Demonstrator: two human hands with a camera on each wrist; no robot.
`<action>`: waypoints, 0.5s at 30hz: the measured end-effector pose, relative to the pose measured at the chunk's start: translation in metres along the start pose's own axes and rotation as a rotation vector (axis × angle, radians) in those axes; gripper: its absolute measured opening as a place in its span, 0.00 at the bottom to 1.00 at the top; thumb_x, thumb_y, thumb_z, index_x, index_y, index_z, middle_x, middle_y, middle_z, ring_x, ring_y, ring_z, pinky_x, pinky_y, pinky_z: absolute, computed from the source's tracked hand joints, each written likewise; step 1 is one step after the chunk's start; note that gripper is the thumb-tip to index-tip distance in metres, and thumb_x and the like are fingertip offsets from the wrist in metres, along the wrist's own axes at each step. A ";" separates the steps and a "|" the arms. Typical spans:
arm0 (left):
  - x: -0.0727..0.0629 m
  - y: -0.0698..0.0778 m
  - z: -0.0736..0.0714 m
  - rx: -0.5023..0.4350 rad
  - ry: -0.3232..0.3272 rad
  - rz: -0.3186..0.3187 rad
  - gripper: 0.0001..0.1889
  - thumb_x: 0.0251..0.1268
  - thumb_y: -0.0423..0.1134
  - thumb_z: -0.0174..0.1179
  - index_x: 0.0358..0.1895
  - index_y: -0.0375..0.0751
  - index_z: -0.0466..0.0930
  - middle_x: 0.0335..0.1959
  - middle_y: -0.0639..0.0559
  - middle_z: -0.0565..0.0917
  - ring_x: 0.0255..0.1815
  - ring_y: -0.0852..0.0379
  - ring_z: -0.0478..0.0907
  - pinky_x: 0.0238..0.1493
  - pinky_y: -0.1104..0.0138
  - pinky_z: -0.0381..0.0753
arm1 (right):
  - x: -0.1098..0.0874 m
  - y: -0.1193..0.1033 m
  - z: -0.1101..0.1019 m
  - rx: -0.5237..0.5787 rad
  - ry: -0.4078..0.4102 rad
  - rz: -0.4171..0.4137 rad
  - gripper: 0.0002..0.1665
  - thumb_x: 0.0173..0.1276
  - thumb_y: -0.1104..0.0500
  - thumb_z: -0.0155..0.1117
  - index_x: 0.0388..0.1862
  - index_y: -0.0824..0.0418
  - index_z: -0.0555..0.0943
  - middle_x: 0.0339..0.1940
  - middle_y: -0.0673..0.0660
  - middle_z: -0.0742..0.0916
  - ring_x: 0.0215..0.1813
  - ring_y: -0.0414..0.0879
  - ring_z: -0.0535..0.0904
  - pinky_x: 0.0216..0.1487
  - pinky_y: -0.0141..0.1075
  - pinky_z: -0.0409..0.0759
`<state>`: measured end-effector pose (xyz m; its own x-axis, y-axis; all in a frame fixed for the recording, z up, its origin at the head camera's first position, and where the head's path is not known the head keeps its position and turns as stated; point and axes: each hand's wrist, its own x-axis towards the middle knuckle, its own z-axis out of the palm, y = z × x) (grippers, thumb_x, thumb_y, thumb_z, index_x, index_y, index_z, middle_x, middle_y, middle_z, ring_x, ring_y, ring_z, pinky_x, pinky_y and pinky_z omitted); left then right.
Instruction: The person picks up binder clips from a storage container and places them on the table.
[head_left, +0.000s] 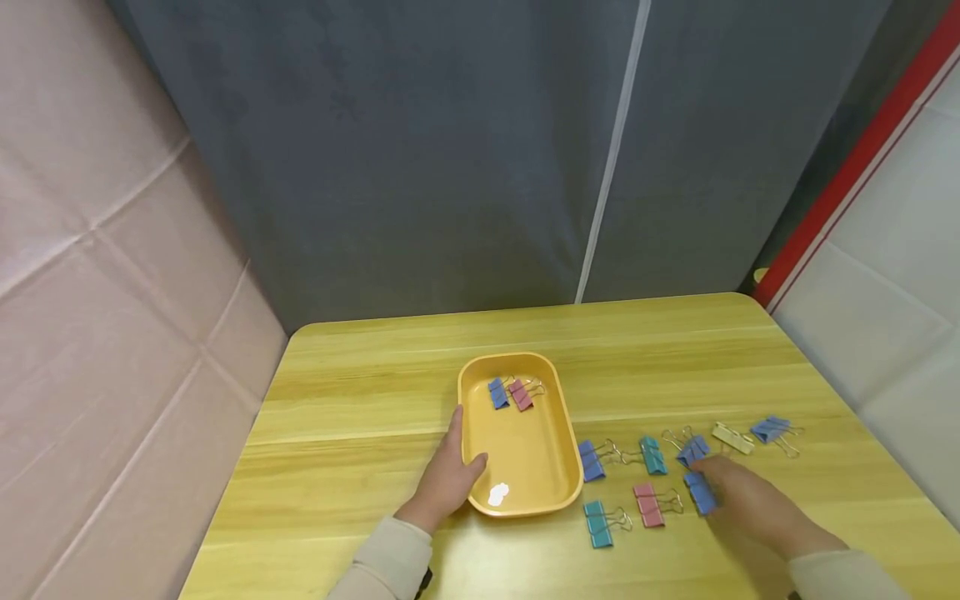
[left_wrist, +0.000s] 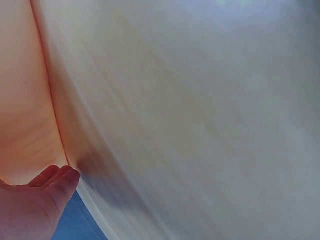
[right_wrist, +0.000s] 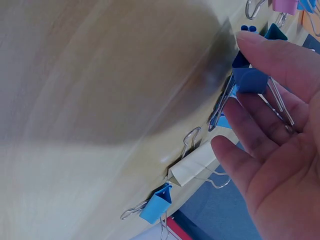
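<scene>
My left hand (head_left: 444,482) holds the left rim of a yellow tray (head_left: 567,442), thumb over the edge and fingers along the outside. Inside the tray, toward its far end, lie a blue binder clip (head_left: 498,393) and a pink binder clip (head_left: 521,395). To the right of the tray, my right hand (head_left: 757,507) pinches another blue binder clip (right_wrist: 251,81) between thumb and fingers, low over the table. Just beyond those fingertips is a further blue clip (head_left: 693,450). A cream clip (right_wrist: 192,165) lies close to the fingers in the right wrist view.
More binder clips lie between tray and right hand: a blue one (head_left: 591,461), teal ones (head_left: 652,456) (head_left: 597,525) and a pink one (head_left: 648,505). Another blue clip (head_left: 770,429) lies at the far right. Dark cloth (head_left: 412,167) hangs behind the wooden table (head_left: 337,467).
</scene>
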<state>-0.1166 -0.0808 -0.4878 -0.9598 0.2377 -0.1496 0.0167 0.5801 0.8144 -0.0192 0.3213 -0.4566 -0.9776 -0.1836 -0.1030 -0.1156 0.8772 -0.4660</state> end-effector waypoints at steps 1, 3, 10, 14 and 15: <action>0.000 0.000 0.000 -0.001 0.000 0.000 0.45 0.68 0.43 0.58 0.78 0.44 0.37 0.76 0.37 0.54 0.72 0.35 0.57 0.71 0.44 0.57 | 0.000 0.000 0.000 0.007 -0.007 0.006 0.35 0.43 0.74 0.72 0.54 0.79 0.74 0.53 0.77 0.79 0.56 0.75 0.72 0.56 0.63 0.72; 0.000 0.000 0.000 -0.003 -0.001 0.000 0.45 0.68 0.43 0.58 0.78 0.44 0.37 0.76 0.37 0.54 0.72 0.35 0.56 0.71 0.44 0.57 | 0.000 0.001 0.001 0.018 -0.016 0.008 0.35 0.42 0.74 0.72 0.54 0.79 0.73 0.52 0.77 0.78 0.56 0.75 0.72 0.55 0.63 0.73; 0.000 0.001 0.000 -0.001 0.001 0.001 0.45 0.68 0.42 0.58 0.78 0.44 0.37 0.75 0.36 0.55 0.72 0.35 0.57 0.71 0.44 0.57 | 0.000 0.004 0.005 0.047 -0.032 0.033 0.34 0.44 0.75 0.72 0.53 0.77 0.74 0.52 0.75 0.79 0.54 0.72 0.75 0.53 0.59 0.77; 0.000 0.001 0.000 0.000 0.004 0.003 0.45 0.68 0.42 0.58 0.78 0.43 0.37 0.75 0.35 0.55 0.72 0.35 0.57 0.71 0.44 0.57 | -0.001 0.006 0.008 0.042 -0.020 0.023 0.33 0.43 0.74 0.73 0.53 0.76 0.75 0.51 0.73 0.80 0.53 0.70 0.77 0.50 0.57 0.79; 0.000 0.001 0.000 0.001 0.004 0.004 0.45 0.68 0.42 0.58 0.78 0.43 0.37 0.75 0.36 0.55 0.72 0.35 0.57 0.71 0.44 0.57 | -0.002 0.006 0.008 0.039 -0.016 0.016 0.33 0.43 0.74 0.73 0.52 0.76 0.75 0.51 0.73 0.80 0.52 0.70 0.77 0.50 0.57 0.79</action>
<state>-0.1165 -0.0805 -0.4869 -0.9607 0.2370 -0.1442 0.0209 0.5801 0.8142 -0.0169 0.3233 -0.4665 -0.9763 -0.1769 -0.1250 -0.0925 0.8624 -0.4977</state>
